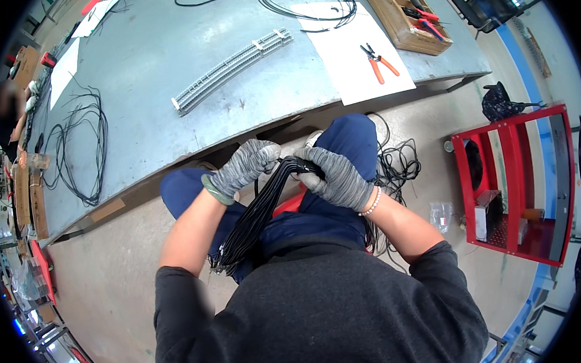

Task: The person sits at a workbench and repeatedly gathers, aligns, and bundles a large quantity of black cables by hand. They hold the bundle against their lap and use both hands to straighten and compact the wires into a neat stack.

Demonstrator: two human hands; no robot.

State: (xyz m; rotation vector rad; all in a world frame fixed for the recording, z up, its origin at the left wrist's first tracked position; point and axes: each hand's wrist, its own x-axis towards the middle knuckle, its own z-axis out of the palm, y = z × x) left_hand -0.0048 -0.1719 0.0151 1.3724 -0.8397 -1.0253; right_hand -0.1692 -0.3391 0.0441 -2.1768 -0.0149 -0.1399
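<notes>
A thick bundle of black cables [259,213] lies over my lap, bent at its upper end and fanning out toward my left thigh. My right hand [336,176], in a grey knit glove, is wrapped round the bent end. My left hand [245,169], gloved alike, is closed with its fingertips right beside that bend. What those fingertips pinch is too small to make out. Both hands are above my knees, just in front of the table edge.
On the grey table [146,64] lie slotted metal rails [232,69], loose black cable coils [82,146] and orange-handled wire strippers [380,64] on white paper. A wooden tool box [407,17] stands far right. A red cart [514,183] and tangled cables [398,166] are on the floor. Another person is far left.
</notes>
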